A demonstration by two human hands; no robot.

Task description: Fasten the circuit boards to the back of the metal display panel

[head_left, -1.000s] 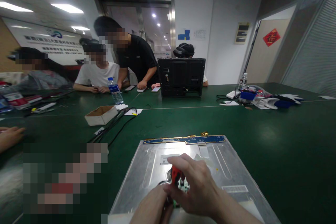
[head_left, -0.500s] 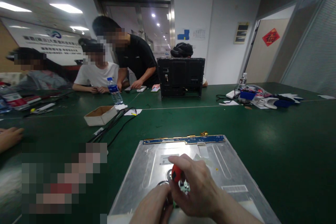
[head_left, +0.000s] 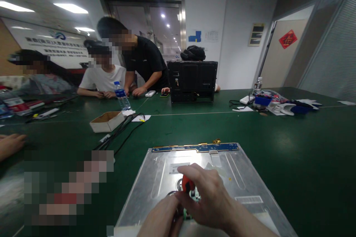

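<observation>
A screwdriver with a red and black handle stands roughly upright in my right hand, thumb and fingers closed around it. Its tip is hidden behind my hands. Below is a small green circuit board, partly covered, on a silver metal display panel. My left hand is low at the board beside the screwdriver, its fingers curled together; what they grip is hidden. Along the panel's far edge runs a blue circuit strip, with a flat ribbon cable coming down from it.
Black cables and an open cardboard box lie left of the panel. Beyond stand a water bottle and a black equipment frame. Bags and gloves are piled at right. Another person's hand rests at left; several people sit or stand across.
My right fingers and the red handle have shifted slightly, the handle now tilted a little differently. My left hand stays nearly still. Across the table, the head behind the black frame has dropped lower.
</observation>
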